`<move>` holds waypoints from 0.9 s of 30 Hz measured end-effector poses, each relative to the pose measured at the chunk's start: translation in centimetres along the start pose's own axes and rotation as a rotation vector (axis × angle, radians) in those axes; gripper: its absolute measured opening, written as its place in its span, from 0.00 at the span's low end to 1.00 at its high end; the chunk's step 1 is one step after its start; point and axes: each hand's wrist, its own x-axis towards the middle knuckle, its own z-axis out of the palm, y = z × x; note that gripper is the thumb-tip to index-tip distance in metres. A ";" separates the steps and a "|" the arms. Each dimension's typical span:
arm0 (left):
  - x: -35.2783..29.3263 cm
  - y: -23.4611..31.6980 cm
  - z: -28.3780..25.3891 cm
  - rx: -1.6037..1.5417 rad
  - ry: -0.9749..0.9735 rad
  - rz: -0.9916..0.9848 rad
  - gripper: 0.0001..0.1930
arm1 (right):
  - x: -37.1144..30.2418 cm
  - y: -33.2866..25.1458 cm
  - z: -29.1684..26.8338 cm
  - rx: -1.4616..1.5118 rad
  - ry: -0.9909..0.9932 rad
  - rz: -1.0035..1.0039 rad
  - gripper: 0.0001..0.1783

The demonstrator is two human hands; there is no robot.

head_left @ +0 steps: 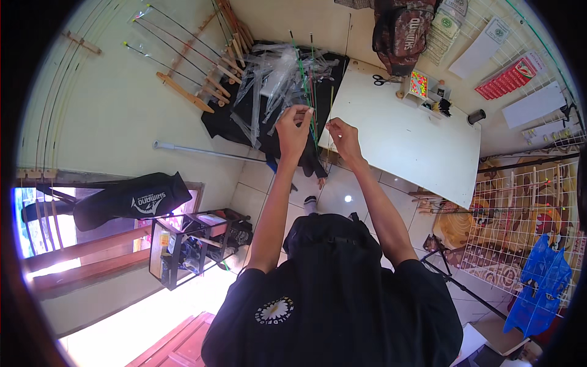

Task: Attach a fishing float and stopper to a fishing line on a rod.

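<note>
White-topped table [397,140] and a black-covered surface [219,124] adjoin beneath the work position. Left hand [292,129]: thumb and forefinger drawn together at the tips, remaining fingers curled; whether anything fine is gripped cannot be determined. Right hand [346,142]: raised just beside it, thumb and forefinger nearly closed; contents likewise cannot be determined. Green thin rods [302,68] rise just beyond the left hand, over the black-covered surface; one yellowish rod [332,98] shows near the right fingertips, contact not verifiable. Clear plastic sleeves [284,70] lie heaped left of the green rods. On the white top, toward its far edge: scissors [380,80], a box with bright dotted labels [419,84] and a dark spool [476,116]. Farther out, a black bag [131,200] hangs at left; a white wire grid [501,235] stands at right.
</note>
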 end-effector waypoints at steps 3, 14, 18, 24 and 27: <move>0.0 -0.1 0.2 -0.002 0.000 0.010 0.07 | -0.1 0.4 -0.1 -0.005 0.063 -0.092 0.06; -0.6 -1.1 0.3 -0.007 -0.040 -0.044 0.09 | -2.0 0.1 -2.6 -0.105 0.117 -0.069 0.06; -1.2 -1.0 0.2 0.004 -0.022 -0.071 0.10 | -2.5 0.0 -3.4 -0.058 0.159 -0.087 0.07; -3.2 1.3 0.8 0.107 0.247 0.053 0.14 | -3.1 -1.4 -5.3 0.015 0.188 -0.025 0.06; -5.3 1.6 1.4 0.191 0.348 0.147 0.12 | -3.0 -2.3 -6.6 0.060 0.210 -0.004 0.07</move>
